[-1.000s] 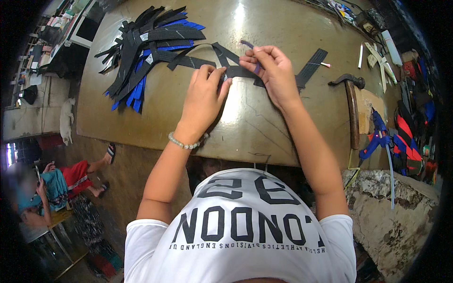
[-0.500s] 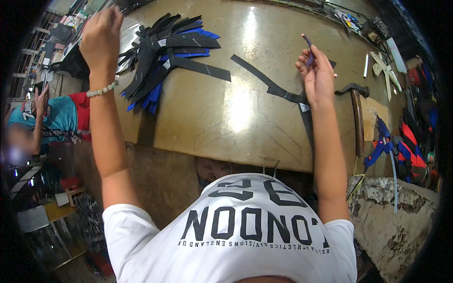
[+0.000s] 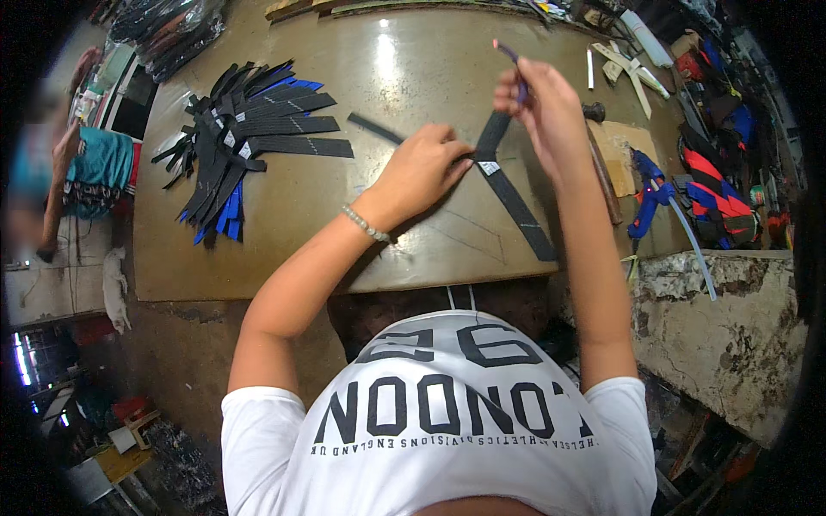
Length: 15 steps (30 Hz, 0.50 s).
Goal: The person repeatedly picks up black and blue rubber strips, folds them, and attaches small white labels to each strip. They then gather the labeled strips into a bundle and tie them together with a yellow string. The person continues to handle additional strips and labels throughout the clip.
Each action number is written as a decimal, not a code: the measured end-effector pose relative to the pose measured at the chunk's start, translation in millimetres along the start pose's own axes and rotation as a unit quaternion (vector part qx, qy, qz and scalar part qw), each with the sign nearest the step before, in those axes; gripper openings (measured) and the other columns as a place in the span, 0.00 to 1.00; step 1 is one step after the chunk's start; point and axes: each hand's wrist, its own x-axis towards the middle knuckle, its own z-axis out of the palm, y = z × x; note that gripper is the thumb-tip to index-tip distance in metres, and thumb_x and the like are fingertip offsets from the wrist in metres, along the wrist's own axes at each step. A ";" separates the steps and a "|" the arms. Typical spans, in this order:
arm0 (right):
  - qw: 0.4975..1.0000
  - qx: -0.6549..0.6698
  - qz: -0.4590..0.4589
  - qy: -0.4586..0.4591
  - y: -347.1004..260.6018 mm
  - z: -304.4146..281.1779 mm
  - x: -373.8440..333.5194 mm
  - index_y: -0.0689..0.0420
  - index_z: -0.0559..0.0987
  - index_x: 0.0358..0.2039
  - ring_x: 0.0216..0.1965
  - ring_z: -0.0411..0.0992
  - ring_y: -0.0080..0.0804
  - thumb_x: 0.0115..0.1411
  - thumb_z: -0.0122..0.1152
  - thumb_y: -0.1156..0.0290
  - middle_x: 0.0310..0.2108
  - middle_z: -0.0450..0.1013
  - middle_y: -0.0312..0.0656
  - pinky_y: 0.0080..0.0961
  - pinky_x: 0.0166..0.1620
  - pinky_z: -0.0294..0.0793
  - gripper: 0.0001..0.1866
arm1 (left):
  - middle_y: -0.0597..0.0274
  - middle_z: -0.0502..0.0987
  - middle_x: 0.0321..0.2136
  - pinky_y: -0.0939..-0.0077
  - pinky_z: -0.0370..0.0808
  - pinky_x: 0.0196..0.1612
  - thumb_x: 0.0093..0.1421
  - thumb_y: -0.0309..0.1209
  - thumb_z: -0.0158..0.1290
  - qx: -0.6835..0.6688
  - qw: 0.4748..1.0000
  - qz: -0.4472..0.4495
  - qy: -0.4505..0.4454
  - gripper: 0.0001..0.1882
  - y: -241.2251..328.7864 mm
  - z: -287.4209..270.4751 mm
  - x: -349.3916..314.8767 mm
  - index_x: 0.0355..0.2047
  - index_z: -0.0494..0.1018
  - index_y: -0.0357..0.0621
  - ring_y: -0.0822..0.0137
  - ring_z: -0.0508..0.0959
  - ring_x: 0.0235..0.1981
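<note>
On the brown tabletop (image 3: 258,267) lies a Y-shaped black strap piece (image 3: 520,211) with a small white label at its joint. My left hand (image 3: 422,168), a beaded bracelet at its wrist, has thumb and fingertips closed at that joint and covers part of one arm of the strap. Above the strap's right side, my right hand (image 3: 546,107) is closed around a slim, curved dark-purple tool (image 3: 508,53) whose tip points up and left; its kind is unclear. To the left sits a fanned pile of similar black straps (image 3: 284,129) with blue undersides.
At the right edge are a hammer (image 3: 602,163), a tan board (image 3: 624,142) and a blue glue gun (image 3: 647,196). Behind them lie a white stick (image 3: 590,69) and crossed cream strips (image 3: 632,73). Plastic-wrapped goods (image 3: 172,30) stand far left, near another person (image 3: 103,163).
My left hand has come from beyond the pile, rightward, to the joint of the strap piece. My right hand still holds the purple tool. The head view has shifted.
</note>
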 end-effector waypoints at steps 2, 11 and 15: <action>0.990 -0.130 0.045 0.032 5.4 -5.6 -33.6 0.59 0.70 0.38 0.30 0.74 0.27 0.67 0.52 0.63 0.34 0.73 0.41 0.26 0.37 0.78 0.12 | 0.50 0.75 0.32 0.64 0.74 0.39 0.56 0.33 0.59 -0.018 0.997 -0.064 -0.028 0.12 -6.8 -0.6 -8.5 0.37 0.78 0.37 0.53 0.76 0.33; 0.970 -0.240 0.007 0.049 74.8 -4.4 -73.3 0.65 0.70 0.34 0.22 0.74 0.21 0.63 0.57 0.68 0.24 0.75 0.41 0.18 0.28 0.75 0.12 | 0.53 0.75 0.30 0.71 0.73 0.32 0.57 0.28 0.59 -0.088 0.984 -0.151 0.017 0.08 -1.9 -1.4 -21.4 0.34 0.77 0.36 0.61 0.75 0.26; 0.958 -0.275 0.040 0.064 66.4 -0.9 -69.3 0.64 0.73 0.29 0.20 0.73 0.22 0.59 0.61 0.68 0.20 0.75 0.42 0.20 0.26 0.72 0.12 | 0.51 0.73 0.30 0.65 0.72 0.32 0.59 0.28 0.56 -0.070 0.987 -0.143 0.007 0.07 -10.2 3.4 -16.0 0.33 0.74 0.35 0.55 0.75 0.27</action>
